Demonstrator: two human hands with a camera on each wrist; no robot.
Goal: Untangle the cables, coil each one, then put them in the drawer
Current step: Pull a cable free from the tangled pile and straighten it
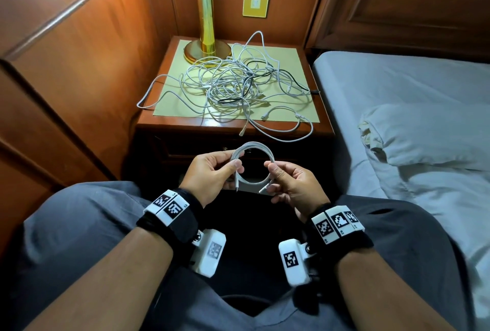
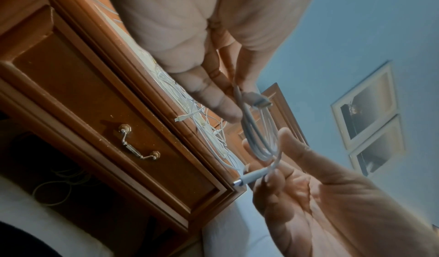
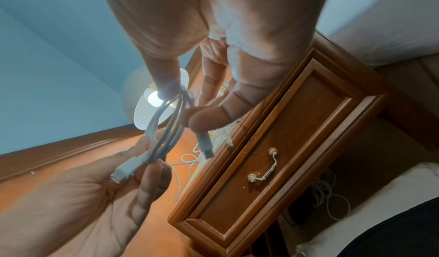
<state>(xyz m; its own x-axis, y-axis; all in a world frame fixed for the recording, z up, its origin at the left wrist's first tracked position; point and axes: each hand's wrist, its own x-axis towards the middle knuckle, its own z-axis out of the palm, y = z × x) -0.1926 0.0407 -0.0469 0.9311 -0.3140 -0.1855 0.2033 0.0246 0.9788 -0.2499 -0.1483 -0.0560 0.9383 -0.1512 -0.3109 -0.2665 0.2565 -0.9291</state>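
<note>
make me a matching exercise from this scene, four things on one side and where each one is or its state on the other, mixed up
Things:
1. coiled white cable
2. tangled heap of white and black cables
3. wooden drawer with metal handle
4. brass lamp base

Places or states:
A. closed
B. held between both hands
C. back left of the nightstand top
D. spread across the nightstand top

Pairs: 1-B, 2-D, 3-A, 4-C

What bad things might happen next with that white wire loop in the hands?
1. The coiled white cable is only pinched by the left hand and right hand, with nothing tying it. Letting go with one hand may make it spring open.
2. The drawer looks closed, so a hand probably has to let go to pull the handle.
3. Its loose plug ends might snag the tangled pile.
</note>
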